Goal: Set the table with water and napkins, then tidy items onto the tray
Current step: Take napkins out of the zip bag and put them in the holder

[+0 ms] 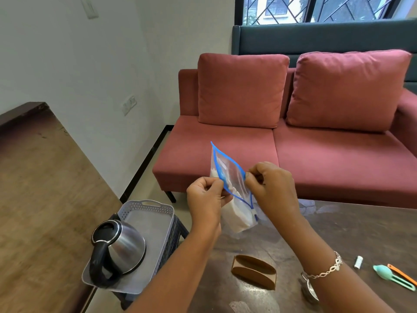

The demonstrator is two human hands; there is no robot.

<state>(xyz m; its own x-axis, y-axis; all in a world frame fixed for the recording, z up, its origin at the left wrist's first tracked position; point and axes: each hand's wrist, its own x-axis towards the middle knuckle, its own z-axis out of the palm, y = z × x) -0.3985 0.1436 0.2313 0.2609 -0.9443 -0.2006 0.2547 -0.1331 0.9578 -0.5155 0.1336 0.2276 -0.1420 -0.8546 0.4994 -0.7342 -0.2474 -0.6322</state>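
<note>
A clear zip bag with a blue seal hangs in the air above the table's far edge, holding white napkins in its lower half. My left hand pinches one side of the bag's mouth and my right hand pinches the other, so the mouth gapes open. Below the bag, a brown napkin holder stands empty on the dark table. On a stool at the left sits a grey tray carrying a steel kettle with a black handle.
A small white bottle, a teal spoon-shaped tool and an orange tool lie at the table's right. A metal object is partly hidden under my right forearm. A red sofa stands behind; a wooden counter runs along the left.
</note>
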